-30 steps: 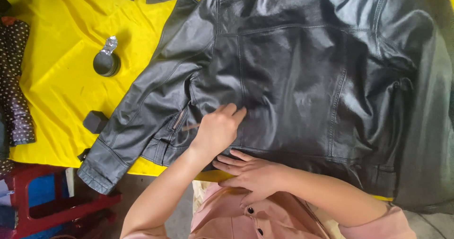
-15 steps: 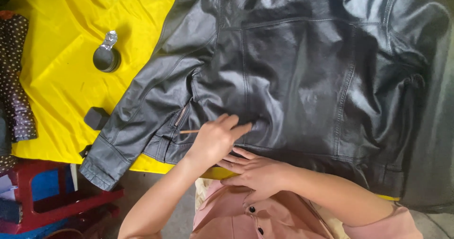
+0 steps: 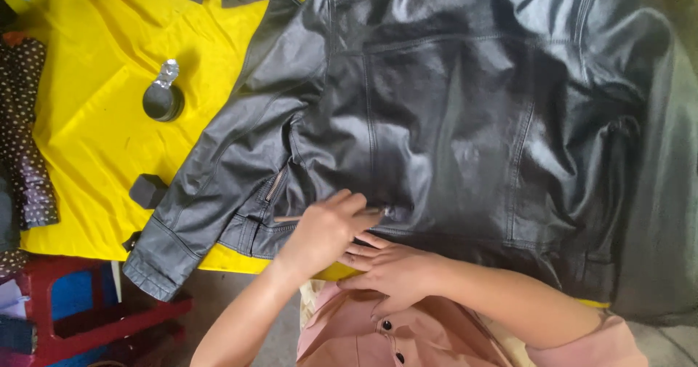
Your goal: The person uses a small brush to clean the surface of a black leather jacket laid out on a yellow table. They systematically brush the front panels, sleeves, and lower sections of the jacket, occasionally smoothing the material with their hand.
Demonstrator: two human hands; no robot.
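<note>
you've got a glossy, smooth black leather jacket (image 3: pixel 451 120) lying on matt yellow cloth (image 3: pixel 87 127); small shiny metal tin (image 3: pixel 163 99).

Both arms enter from the bottom of the frame and meet at lower centre. Left hand (image 3: pixel 323 230) lies palm down, fingers together and bent, pointing toward the right; bare forearm runs down to lower left. Right hand (image 3: pixel 392 271) sits just below and right of it, palm down, fingers spread pointing left, tips tucked under the left hand. Right forearm runs to lower right, pink sleeve at the edge.
</note>
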